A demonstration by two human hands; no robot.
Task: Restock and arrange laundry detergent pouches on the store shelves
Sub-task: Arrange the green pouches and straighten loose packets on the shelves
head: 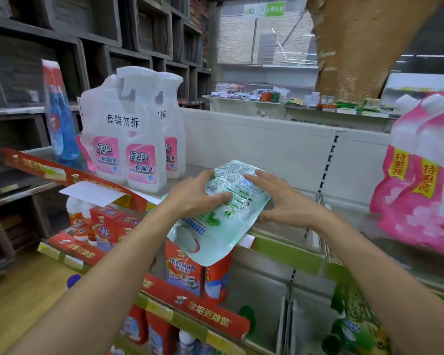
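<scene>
A pale green and white detergent pouch lies flat on the top shelf, its near end hanging out over the shelf's front edge. My left hand lies on top of the pouch with the fingers spread and the thumb across its printed face. My right hand is at the pouch's right edge, fingers straight over the far corner and the thumb against the side. Pink detergent pouches stand on the same shelf at the far right.
Three white spray bottles with pink labels and a blue bottle stand on the shelf to the left. Red and orange boxes fill the shelf below, behind a red price strip. Green pouches sit low on the right.
</scene>
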